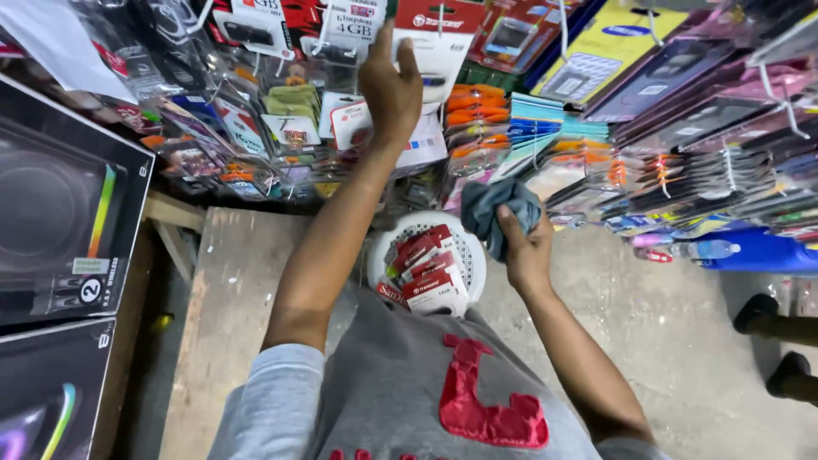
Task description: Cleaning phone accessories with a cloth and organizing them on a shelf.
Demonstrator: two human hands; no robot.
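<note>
My left hand (389,85) is raised to the hanging display and grips a red-and-white blister pack (439,47) on its hook. My right hand (527,251) is lower, closed around a crumpled grey-blue cloth (501,209). Between my arms, against my grey shirt, a white round plastic stool (469,243) carries a fanned stack of several red-and-white blister packs (426,273).
Hooks of hanging packaged accessories (665,111) fill the wall ahead and to the right. Black boxes (60,221) stand at the left beside a wooden bench (230,315). A blue container (758,251) and a bottle (699,250) lie on the concrete floor; dark shoes (767,315) at right.
</note>
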